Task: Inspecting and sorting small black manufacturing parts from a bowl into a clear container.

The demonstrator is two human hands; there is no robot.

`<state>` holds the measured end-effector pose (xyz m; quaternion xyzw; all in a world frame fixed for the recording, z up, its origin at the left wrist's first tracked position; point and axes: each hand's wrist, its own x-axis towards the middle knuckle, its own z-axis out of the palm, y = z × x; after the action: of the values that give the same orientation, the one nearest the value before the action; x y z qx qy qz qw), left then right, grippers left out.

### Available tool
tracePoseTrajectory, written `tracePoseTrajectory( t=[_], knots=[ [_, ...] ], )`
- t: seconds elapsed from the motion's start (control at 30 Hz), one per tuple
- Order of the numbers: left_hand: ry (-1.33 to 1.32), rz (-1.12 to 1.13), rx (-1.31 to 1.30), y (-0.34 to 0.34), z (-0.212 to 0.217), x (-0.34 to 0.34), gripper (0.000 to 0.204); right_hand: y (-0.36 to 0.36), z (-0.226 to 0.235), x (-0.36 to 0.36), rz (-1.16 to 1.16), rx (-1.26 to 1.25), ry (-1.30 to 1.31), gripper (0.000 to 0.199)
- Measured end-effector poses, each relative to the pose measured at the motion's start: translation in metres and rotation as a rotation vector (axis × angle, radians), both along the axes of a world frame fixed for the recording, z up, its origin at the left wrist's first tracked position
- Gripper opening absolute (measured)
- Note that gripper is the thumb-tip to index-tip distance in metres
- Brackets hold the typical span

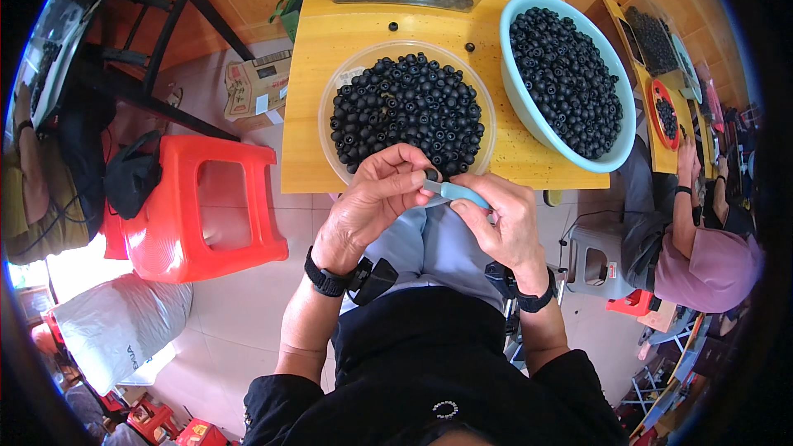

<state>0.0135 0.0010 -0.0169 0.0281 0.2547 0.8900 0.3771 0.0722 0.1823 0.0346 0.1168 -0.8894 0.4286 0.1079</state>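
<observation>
Left hand (373,198) pinching 1 small black bead (431,173) at fingertips, just over near rim of clear bowl (329,92); right hand (504,219) closed around light-blue tool (456,191), tip touching bead. Risks slipping: tiny round piece, thin pinch, likely dropping into lap or floor.

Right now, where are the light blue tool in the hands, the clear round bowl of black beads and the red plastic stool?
light blue tool (462,192), head view, mid-handle.
clear round bowl (330,91), head view, left rim.
red plastic stool (169,244), head view, seat's front part.
</observation>
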Motion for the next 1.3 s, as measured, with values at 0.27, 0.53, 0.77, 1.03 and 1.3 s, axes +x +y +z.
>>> tracePoseTrajectory(
  t=[0.27, 0.53, 0.77, 1.03, 1.3],
  knots=[
    [0.002, 0.022, -0.018, 0.000, -0.003, 0.000, 0.013, 0.000, -0.003, -0.001, -0.026, 0.022, -0.023, 0.019],
    [0.037, -0.022, 0.012, -0.007, 0.000, 0.001, 0.009, 0.006, -0.012, -0.005, 0.005, 0.017, -0.048, 0.017],
    [-0.008, -0.004, -0.005, -0.009, 0.008, 0.001, 0.010, 0.026, 0.001, -0.006, -0.220, 0.071, -0.161, 0.017],
    [-0.032, 0.025, -0.017, -0.004, 0.007, 0.004, 0.009, -0.002, 0.010, -0.006, -0.034, -0.150, -0.156, 0.021],
    [0.012, -0.009, -0.129, -0.002, 0.011, 0.003, 0.012, -0.015, 0.014, -0.017, 0.038, -0.259, -0.121, 0.020]
  ],
)
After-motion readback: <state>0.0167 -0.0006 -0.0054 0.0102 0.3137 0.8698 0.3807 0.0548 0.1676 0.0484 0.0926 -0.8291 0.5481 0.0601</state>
